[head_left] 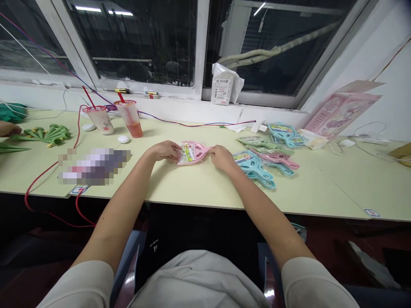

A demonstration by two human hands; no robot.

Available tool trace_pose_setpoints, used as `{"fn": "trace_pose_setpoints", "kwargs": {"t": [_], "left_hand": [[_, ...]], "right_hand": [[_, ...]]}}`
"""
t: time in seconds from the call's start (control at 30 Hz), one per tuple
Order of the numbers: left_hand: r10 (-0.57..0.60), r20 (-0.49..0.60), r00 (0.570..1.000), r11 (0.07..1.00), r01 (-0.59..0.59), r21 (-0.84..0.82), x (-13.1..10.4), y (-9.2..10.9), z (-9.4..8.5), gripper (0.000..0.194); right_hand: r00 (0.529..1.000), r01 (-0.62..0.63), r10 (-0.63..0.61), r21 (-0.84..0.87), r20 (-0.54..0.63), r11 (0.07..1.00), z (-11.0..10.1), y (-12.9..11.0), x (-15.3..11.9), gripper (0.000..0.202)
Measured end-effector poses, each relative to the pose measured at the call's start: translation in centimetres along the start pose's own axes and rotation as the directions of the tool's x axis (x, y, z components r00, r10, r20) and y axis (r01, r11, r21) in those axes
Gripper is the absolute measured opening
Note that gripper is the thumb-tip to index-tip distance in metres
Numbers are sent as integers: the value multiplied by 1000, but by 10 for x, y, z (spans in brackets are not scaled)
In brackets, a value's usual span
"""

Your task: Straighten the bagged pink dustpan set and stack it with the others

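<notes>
While both hands, left (165, 150) and right (221, 156), grip a bagged pink dustpan (192, 153), two cups (130, 117) hold drinks.

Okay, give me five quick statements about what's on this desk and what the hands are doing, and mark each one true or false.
1. Both hands hold the pink packaged item, left hand at one end and right hand at the other. True.
2. A pile of similar packaged items lies left of the hands. False: it lies to their right.
3. Two drink cups with red straws stand on the table. True.
4. The pink item is lifted high above the table. False: it is at the tabletop.
5. A white packet stands on the windowsill. True.
</notes>
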State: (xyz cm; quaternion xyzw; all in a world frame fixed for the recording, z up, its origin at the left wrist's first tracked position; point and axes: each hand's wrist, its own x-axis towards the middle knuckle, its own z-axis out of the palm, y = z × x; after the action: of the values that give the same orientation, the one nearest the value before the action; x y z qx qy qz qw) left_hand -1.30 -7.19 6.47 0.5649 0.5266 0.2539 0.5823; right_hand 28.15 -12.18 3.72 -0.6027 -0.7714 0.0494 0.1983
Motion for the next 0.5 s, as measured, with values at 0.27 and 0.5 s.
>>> {"fn": "trace_pose_setpoints", "kwargs": {"t": [0.27, 0.5], "left_hand": [[54, 41, 998, 998, -53, -14, 1, -3, 1, 49], [46, 31, 998, 977, -52, 207, 7, -6, 7, 16]], "right_hand": [[997, -64, 67, -78, 28, 995, -9, -7, -5, 37], [995, -87, 90, -103, 29, 991, -11, -10, -6, 37]]}}
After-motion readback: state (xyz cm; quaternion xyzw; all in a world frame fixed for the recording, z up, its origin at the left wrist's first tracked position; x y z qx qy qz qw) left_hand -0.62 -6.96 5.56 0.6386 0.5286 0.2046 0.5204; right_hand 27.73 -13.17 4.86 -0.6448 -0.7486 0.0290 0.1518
